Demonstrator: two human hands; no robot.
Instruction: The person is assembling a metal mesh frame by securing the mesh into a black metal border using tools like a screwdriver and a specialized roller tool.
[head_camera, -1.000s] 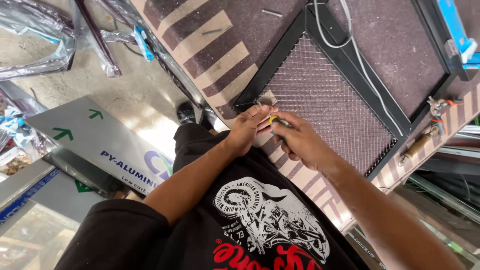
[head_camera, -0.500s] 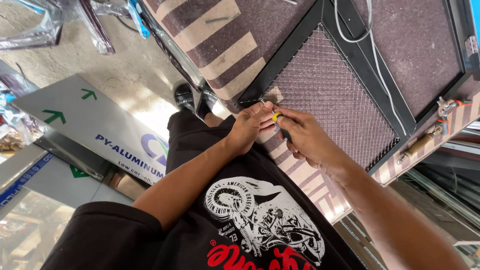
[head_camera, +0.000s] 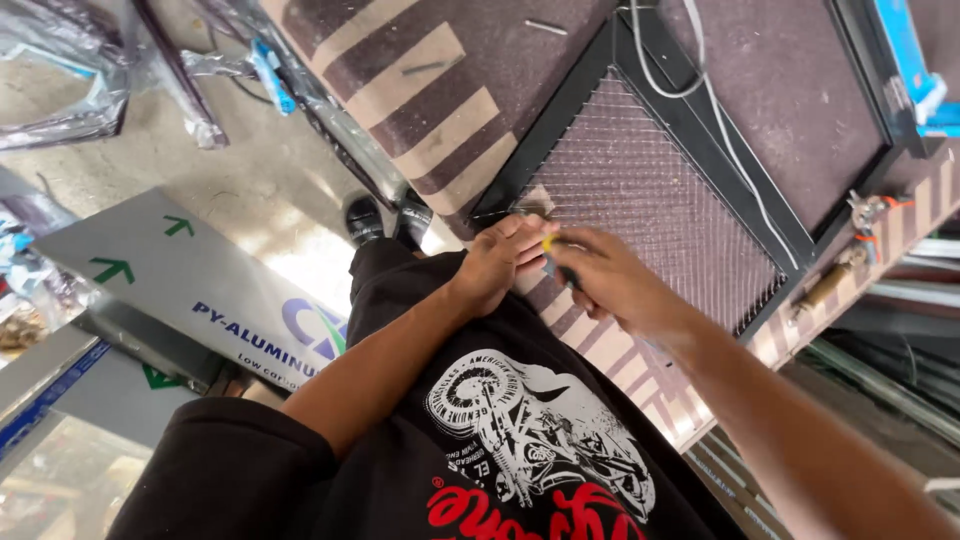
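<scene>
Left hand (head_camera: 497, 262) pinning wire mesh (head_camera: 640, 190) at the frame (head_camera: 560, 120) corner, steadying it; right hand (head_camera: 605, 280), fingers clamped on yellow-handled tool (head_camera: 556, 262).

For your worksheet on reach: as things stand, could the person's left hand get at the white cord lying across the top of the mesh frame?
Probably yes. The left hand rests at the mesh frame corner, and nothing stands between it and the white cord.

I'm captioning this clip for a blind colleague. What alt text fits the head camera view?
Seen from above, a person's left hand and right hand meet at the corner of a black-framed mesh screen lying on a striped brown worktable; the right hand grips a small yellow-tipped tool. A white cord crosses the frame.
</scene>
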